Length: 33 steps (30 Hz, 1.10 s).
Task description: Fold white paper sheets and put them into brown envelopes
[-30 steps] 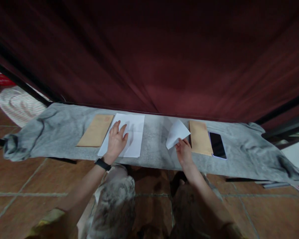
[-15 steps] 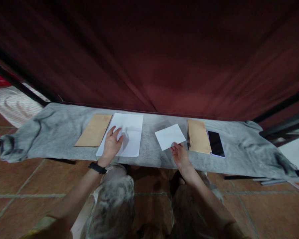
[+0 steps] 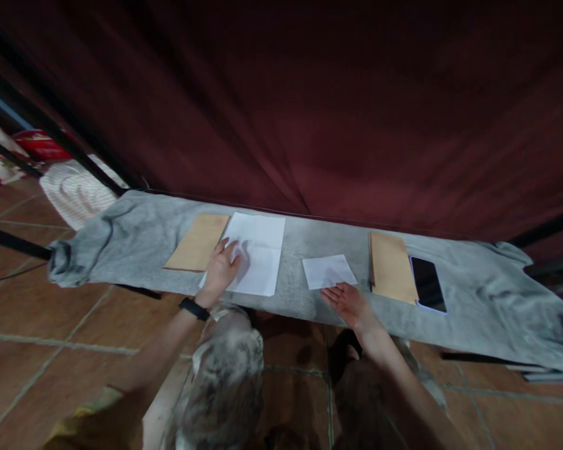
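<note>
My left hand (image 3: 221, 270), with a black wristband, rests on the near left corner of a large white sheet (image 3: 258, 253) lying on a grey cloth-covered bench (image 3: 136, 231); its fingers curl a little at the paper's edge. A small folded white paper (image 3: 328, 271) lies flat in the middle of the bench. My right hand (image 3: 348, 300) hovers just in front of it, palm up, fingers spread, holding nothing. One brown envelope (image 3: 197, 242) lies left of the large sheet.
A second brown envelope (image 3: 392, 275) and a black phone (image 3: 427, 284) lie to the right on the cloth. A dark red curtain (image 3: 309, 106) hangs behind the bench. Striped fabric (image 3: 75, 187) lies at the far left on the tiled floor (image 3: 42, 331).
My right hand laid the small folded paper flat on the cloth, let it go and drew back, palm up. My left hand slid toward the large sheet's near edge. The view shifted left.
</note>
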Motion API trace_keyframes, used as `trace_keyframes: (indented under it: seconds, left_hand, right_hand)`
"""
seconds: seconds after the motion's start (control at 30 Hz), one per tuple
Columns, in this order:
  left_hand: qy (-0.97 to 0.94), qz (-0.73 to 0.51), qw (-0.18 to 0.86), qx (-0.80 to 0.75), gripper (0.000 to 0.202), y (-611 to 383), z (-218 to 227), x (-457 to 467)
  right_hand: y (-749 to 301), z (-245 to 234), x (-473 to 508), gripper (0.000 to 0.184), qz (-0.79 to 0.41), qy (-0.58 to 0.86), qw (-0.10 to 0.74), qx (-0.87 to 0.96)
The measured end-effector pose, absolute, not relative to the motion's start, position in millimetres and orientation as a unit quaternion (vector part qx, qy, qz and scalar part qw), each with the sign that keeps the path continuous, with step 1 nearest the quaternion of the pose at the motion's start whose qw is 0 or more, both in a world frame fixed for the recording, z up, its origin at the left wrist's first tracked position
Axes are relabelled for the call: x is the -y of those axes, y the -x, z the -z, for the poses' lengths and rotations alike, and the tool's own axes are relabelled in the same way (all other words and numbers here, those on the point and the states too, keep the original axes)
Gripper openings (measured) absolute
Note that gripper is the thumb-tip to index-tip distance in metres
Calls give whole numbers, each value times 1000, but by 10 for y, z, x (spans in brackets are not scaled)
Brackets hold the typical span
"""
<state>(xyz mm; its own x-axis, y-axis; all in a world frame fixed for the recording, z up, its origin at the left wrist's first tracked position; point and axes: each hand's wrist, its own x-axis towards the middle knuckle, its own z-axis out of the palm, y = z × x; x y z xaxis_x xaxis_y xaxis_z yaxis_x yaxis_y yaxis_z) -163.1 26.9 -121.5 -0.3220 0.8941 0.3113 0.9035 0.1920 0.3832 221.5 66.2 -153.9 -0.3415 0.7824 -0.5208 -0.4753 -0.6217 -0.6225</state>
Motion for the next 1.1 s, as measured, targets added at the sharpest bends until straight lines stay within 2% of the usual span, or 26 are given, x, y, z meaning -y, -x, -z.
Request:
trace_keyframes:
  seconds: [0.1, 0.27, 0.4, 0.63, 0.87, 1.1]
  left_hand:
    - [468, 186, 29, 864, 53, 2163, 1155, -245]
    - [379, 120, -5, 918, 71, 2681, 1106, -185]
    - [366, 104, -31, 924, 63, 2780, 1164, -177]
    - [376, 97, -32, 921, 64, 2793, 1153, -192]
    - [350, 92, -33, 932, 78, 2949, 1122, -225]
    - [345, 98, -25, 933, 74, 2989, 1101, -250]
  right_hand:
    - [-2340, 1470, -656, 7, -827, 404, 334, 205]
    - [-2385, 1329, -584, 23, -859, 401, 209, 238]
    - [-2280, 1228, -573, 29, -865, 391, 153, 273]
    - [-2139, 1205, -700, 25, -847, 402, 187, 296]
    - [-2122, 1284, -710, 21, -822, 428, 232, 295]
    - [-2128, 1339, -734, 19, -817, 426, 245, 302]
